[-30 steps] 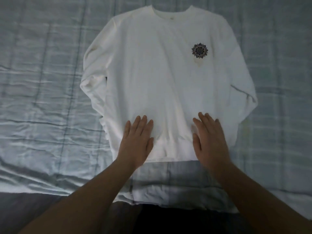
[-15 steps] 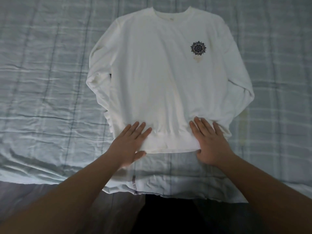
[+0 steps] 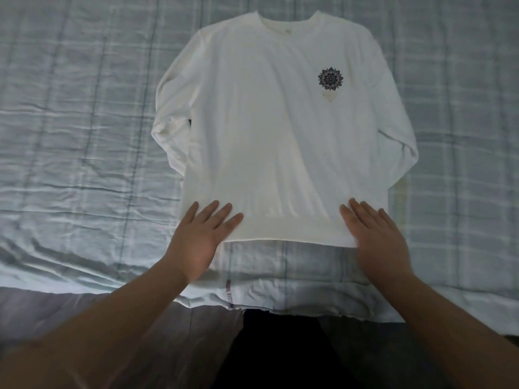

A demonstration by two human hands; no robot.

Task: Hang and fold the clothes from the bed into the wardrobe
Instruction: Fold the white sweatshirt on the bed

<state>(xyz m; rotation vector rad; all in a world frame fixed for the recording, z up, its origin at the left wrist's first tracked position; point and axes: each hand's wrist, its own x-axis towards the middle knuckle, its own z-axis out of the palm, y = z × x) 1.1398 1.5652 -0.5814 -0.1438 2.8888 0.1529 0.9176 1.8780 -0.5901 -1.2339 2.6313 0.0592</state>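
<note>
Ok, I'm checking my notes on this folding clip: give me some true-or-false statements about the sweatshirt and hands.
1. The white sweatshirt lies front up on the bed. True.
2. Both hands grip the collar. False: the left hand and right hand lie flat at the hem.
3. A dark emblem shows on the chest. True.
4. The sweatshirt is folded in half. False: it is spread out full length.

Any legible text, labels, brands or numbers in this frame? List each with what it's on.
Nothing here reads with certainty.
The purple lettering printed near the edge of the bed sheet: too blurred to read.
The neck label inside the collar of the white sweatshirt: too small to read.
The chest emblem: a dark mandala graphic, no letters visible; the faint mark just below it is illegible.
</note>
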